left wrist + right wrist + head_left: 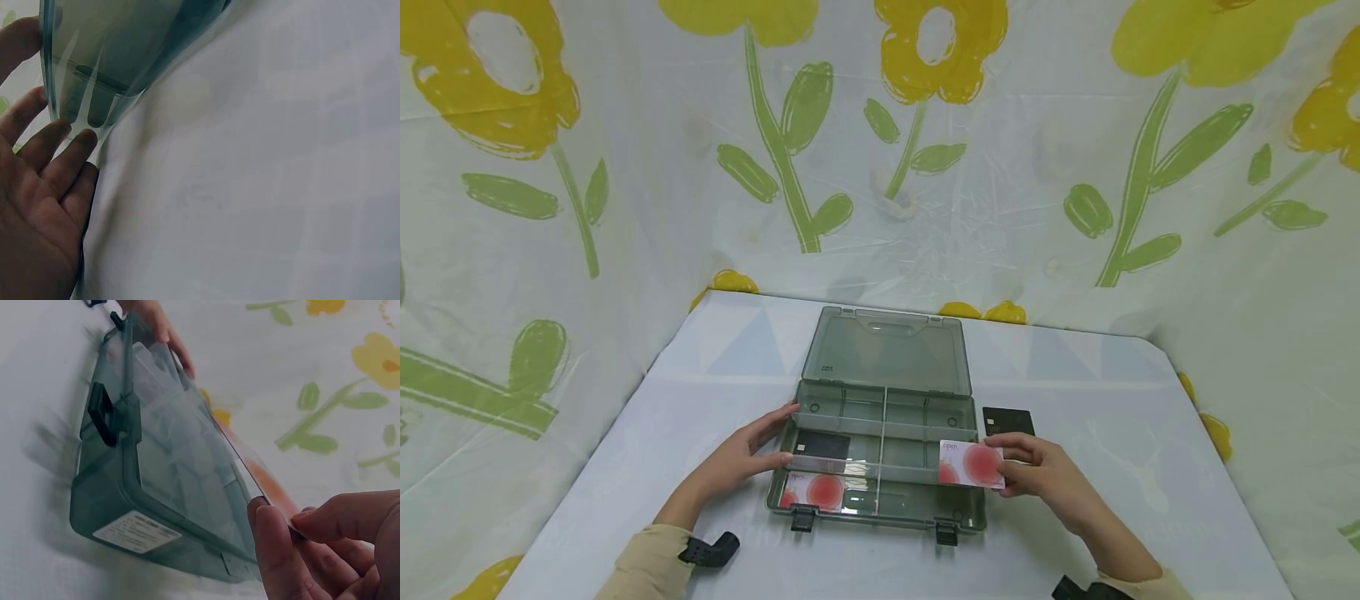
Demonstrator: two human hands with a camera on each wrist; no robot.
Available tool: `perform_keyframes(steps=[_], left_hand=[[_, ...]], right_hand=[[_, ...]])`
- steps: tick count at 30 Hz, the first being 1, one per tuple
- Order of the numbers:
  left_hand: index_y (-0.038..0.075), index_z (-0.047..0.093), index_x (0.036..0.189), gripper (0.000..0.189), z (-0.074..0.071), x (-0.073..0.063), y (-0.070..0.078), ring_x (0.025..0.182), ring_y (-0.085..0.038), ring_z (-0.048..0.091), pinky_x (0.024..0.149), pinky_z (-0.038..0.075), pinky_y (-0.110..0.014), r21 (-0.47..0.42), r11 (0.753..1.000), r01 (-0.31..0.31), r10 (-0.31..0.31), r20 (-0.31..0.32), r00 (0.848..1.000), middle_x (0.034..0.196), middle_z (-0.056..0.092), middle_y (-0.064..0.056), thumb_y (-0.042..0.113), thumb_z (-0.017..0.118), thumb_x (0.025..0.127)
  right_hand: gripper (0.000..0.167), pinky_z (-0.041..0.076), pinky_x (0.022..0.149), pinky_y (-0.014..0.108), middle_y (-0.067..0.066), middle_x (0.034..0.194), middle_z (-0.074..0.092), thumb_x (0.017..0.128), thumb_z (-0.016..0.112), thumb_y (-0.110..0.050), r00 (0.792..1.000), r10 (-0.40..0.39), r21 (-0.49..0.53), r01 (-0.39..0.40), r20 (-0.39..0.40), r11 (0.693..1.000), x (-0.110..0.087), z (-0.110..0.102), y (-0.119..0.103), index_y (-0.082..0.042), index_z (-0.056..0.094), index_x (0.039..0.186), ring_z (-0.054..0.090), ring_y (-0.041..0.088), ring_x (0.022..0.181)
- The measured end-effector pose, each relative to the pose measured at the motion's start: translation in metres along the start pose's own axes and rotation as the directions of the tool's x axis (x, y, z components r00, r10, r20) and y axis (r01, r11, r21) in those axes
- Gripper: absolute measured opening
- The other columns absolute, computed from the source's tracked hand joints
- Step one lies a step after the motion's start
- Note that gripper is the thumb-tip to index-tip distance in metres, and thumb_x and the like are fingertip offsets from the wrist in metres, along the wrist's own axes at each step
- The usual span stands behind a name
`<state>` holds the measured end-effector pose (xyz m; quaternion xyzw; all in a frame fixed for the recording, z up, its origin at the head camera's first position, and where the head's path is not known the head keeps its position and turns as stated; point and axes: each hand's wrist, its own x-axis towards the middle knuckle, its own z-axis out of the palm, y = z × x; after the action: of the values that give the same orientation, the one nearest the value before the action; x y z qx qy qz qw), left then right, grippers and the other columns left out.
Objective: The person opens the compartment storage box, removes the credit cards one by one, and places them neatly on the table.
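A green translucent compartment box lies on the table with its lid swung back. My right hand pinches a white card with red circles between thumb and fingers, over the box's right side. In the right wrist view the held card shows nearly edge-on. At the left wall my left hand rests its fingertips, fingers fairly straight; the left wrist view shows those fingers against the box wall. Inside, a black card lies in a left middle compartment, with a matching red-circle card in front of it.
Another black card lies on the table just right of the box, partly behind my right hand. Two dark latches hang at the box's front. A flower-printed sheet rises behind the white table.
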<state>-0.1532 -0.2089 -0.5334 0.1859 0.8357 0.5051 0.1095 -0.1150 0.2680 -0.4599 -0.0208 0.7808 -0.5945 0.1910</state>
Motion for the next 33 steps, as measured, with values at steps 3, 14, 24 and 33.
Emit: perform_keyframes(steps=[3,14,24,33], left_hand=[[0.022,0.037,0.159,0.078,0.000,0.000,0.000,0.147,-0.040,0.035,0.118,0.030,-0.056,0.005,1.000,-0.011,0.011,0.001,1.000,0.165,0.030,-0.010,0.031,0.076,0.093],[0.018,0.037,0.159,0.076,0.002,0.001,-0.001,0.146,-0.044,0.035,0.117,0.030,-0.058,0.010,0.999,-0.038,0.038,-0.003,0.999,0.164,0.031,-0.014,0.029,0.075,0.094],[0.021,0.036,0.159,0.078,0.001,0.001,-0.001,0.147,-0.040,0.035,0.119,0.030,-0.055,0.004,1.000,-0.010,0.010,0.000,1.000,0.165,0.030,-0.010,0.031,0.076,0.093],[0.020,0.037,0.159,0.076,0.001,0.001,-0.001,0.146,-0.043,0.035,0.117,0.030,-0.057,0.003,0.999,-0.032,0.032,-0.001,0.999,0.165,0.030,-0.013,0.029,0.075,0.094]], right_hand=[[0.047,0.064,0.077,0.036,0.019,0.121,0.066,0.097,0.071,-0.019,1.000,0.012,0.004,-0.012,-0.013,1.000,-0.001,-0.005,0.001,0.003,0.057,0.136,0.072,0.027,0.089],[0.047,0.064,0.078,0.036,0.021,0.122,0.064,0.098,0.069,-0.018,0.999,0.003,-0.016,-0.003,-0.033,1.000,-0.007,-0.027,0.006,0.004,0.056,0.137,0.070,0.026,0.091],[0.046,0.064,0.078,0.036,0.019,0.120,0.062,0.098,0.069,-0.016,0.989,0.048,-0.023,-0.052,-0.137,0.998,-0.009,-0.041,0.013,0.003,0.057,0.138,0.068,0.024,0.091],[0.048,0.064,0.079,0.035,0.020,0.123,0.063,0.099,0.066,-0.016,0.975,0.089,-0.040,-0.099,-0.206,0.994,-0.011,-0.050,0.021,0.004,0.052,0.141,0.068,0.023,0.093]])
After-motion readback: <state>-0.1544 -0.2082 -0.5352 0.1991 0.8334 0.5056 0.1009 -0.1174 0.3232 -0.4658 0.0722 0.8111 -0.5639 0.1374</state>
